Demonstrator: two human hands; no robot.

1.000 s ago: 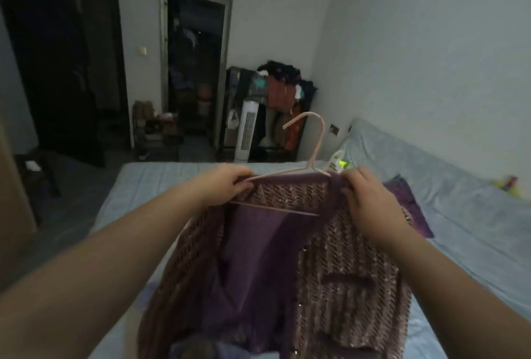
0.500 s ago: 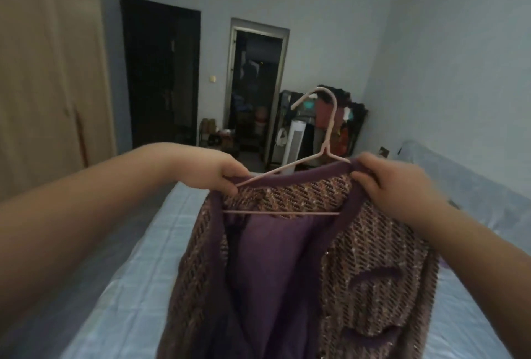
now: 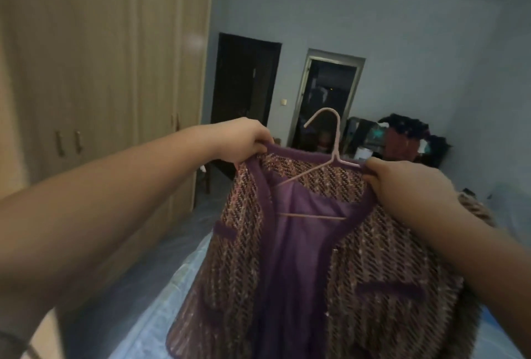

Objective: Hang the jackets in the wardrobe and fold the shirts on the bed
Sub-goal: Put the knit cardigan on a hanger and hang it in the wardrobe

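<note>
A purple tweed jacket (image 3: 382, 246) with purple trim and lining hangs on a pink hanger (image 3: 334, 140), held up over the bed (image 3: 161, 301). My left hand (image 3: 244, 140) grips the jacket's left shoulder at the collar edge. My right hand (image 3: 402, 183) grips the right shoulder together with the hanger's end. The hanger's hook points up and left, free in the air. The wooden wardrobe (image 3: 94, 71) stands at the left, its doors closed.
Two dark doorways (image 3: 244, 85) open in the far wall. A rack piled with clothes (image 3: 408, 140) stands in the far right corner. A strip of floor runs between the bed and the wardrobe.
My view has swung left and up, bringing the wardrobe into sight. Both hands have lifted the jacket on its hanger higher and carried it leftward, keeping their grip.
</note>
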